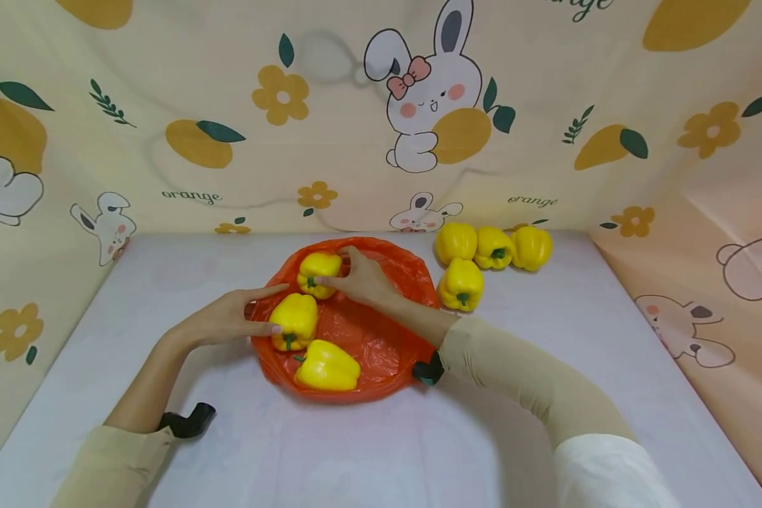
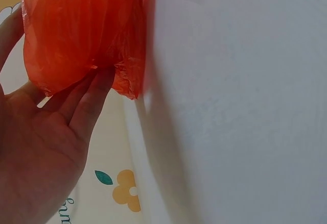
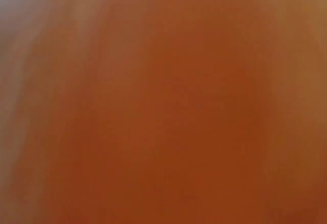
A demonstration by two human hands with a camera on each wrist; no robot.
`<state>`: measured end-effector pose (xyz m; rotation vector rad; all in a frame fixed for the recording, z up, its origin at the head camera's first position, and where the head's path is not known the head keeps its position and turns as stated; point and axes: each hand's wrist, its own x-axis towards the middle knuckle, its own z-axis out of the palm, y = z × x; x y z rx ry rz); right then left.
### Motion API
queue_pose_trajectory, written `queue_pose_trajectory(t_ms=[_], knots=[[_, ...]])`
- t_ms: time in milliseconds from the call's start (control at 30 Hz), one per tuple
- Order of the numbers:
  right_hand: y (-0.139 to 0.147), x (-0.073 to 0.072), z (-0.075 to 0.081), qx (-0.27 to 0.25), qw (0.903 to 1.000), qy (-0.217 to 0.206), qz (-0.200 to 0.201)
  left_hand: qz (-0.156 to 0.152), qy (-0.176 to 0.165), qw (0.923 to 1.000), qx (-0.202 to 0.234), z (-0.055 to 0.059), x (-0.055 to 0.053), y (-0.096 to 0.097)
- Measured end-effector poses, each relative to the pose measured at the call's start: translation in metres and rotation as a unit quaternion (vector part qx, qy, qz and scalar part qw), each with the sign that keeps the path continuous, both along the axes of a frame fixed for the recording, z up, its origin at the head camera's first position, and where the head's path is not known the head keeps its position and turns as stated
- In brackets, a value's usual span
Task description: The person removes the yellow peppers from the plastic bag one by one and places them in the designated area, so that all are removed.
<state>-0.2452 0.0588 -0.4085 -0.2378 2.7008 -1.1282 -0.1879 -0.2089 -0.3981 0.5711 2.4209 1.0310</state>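
A red plastic bag [image 1: 375, 335] lies spread wide on the table with three yellow bell peppers inside. My right hand [image 1: 368, 281] reaches over the bag and holds the rear bell pepper [image 1: 320, 268] between thumb and fingers. At the bag's left side, my left hand [image 1: 225, 317] grips the rim, its thumb beside the middle bell pepper [image 1: 296, 316]. The left wrist view shows its fingers [image 2: 92, 101] against the outside of the bag [image 2: 82, 30]. Near the front rim a third bell pepper [image 1: 330, 367] rests on its side. The right wrist view is only an orange-red blur.
Right of the bag, several more yellow bell peppers [image 1: 461, 283] stand grouped toward the back of the white table [image 1: 368, 451]. A patterned cloth backdrop [image 1: 330, 162] rises behind the table and along its sides.
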Motion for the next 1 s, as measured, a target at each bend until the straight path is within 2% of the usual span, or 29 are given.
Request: queue_pose_trajectory(t_ms=[267, 667, 1000], knots=[[-0.001, -0.001, -0.001, -0.021, 0.9995, 0.018, 0.017, 0.025, 0.001, 0.9996, -0.016, 0.003, 0.001, 0.001], [0.008, 0.0, 0.0, -0.058, 0.9977, 0.019, 0.03, 0.029, 0.0, 0.9993, -0.022, 0.003, 0.0, -0.001], [0.028, 0.006, 0.002, -0.098, 0.9934, 0.013, 0.058, 0.024, 0.004, 0.9994, -0.024, 0.003, 0.001, -0.003]])
